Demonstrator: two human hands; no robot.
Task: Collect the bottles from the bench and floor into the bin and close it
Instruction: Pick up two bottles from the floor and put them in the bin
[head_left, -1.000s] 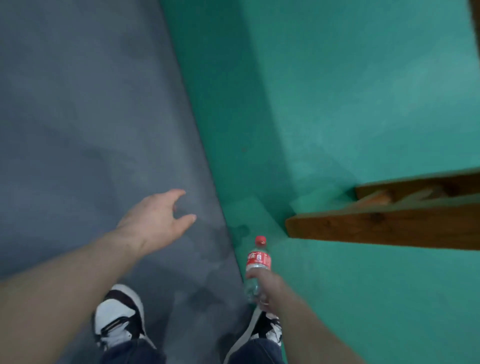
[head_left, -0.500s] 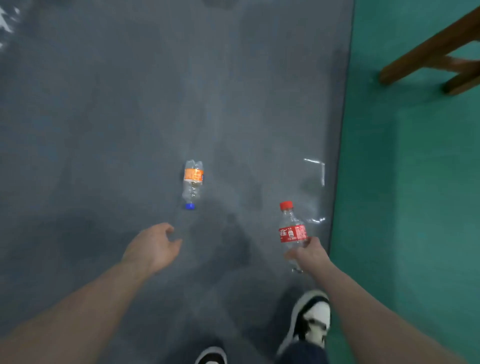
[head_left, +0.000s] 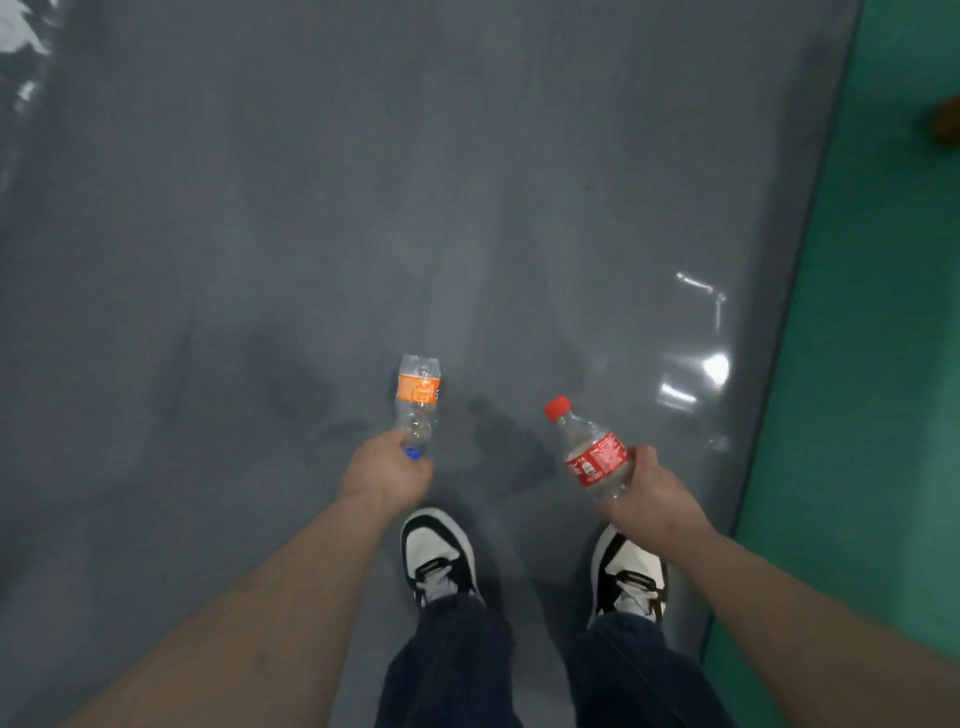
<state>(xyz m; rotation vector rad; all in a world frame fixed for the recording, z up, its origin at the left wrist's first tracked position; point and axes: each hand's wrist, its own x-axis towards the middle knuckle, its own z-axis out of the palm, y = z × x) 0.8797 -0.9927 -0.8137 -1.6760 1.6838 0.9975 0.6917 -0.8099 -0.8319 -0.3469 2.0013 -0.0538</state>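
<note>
A clear bottle with an orange label (head_left: 418, 397) and a blue cap lies on the grey floor, cap end toward me. My left hand (head_left: 387, 470) is down at its cap end, fingers curled around the neck. My right hand (head_left: 647, 491) grips a clear bottle with a red label and red cap (head_left: 589, 452) by its lower body, cap tilted up and to the left. No bin is in view.
The grey floor (head_left: 363, 208) stretches ahead with glare spots at the right. A green floor strip (head_left: 883, 364) runs along the right side. A brown bench foot (head_left: 946, 122) shows at the right edge. My two black-and-white shoes stand just below the hands.
I stepped toward the orange-label bottle, and my left hand went from open above the floor to closing on its cap end. The right hand kept hold of the red-label bottle.
</note>
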